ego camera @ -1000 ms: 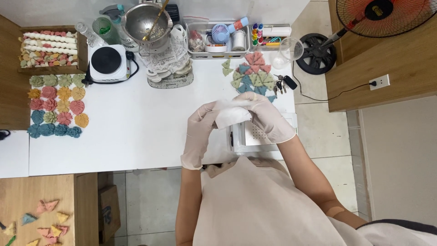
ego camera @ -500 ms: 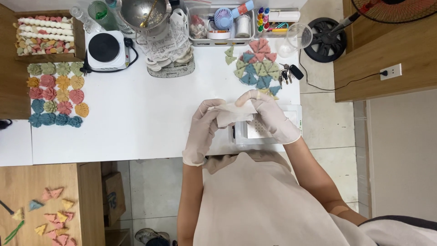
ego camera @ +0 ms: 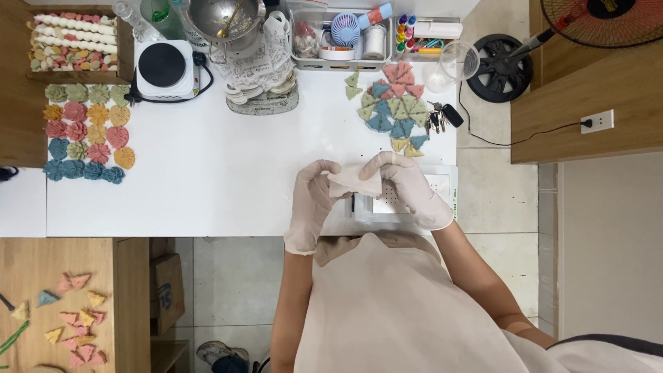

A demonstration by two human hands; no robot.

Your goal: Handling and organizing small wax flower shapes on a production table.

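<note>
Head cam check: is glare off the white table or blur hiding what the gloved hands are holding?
Head view: even, soft light, only faint shadows; the white table is bright but not blown out. Left hand and right hand are sharp, holding a pale flat piece whose surface shows little detail. Frame edges bow slightly.

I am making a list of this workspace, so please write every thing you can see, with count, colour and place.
white piece: one, pale, held between both hands over the table's near edge
white table: one, centre
scale-like device: one, white and grey, under the hands
triangle shapes: many, pink, green, blue, yellow, table's far right
leaf and flower shapes: many, same colours, table's left
hot plate: one, white with black top, far left
metal bowl: one, silver, far edge
keys: one bunch, beside the triangles
fan: one, red grille, top right
left hand: white glove
right hand: white glove
</note>
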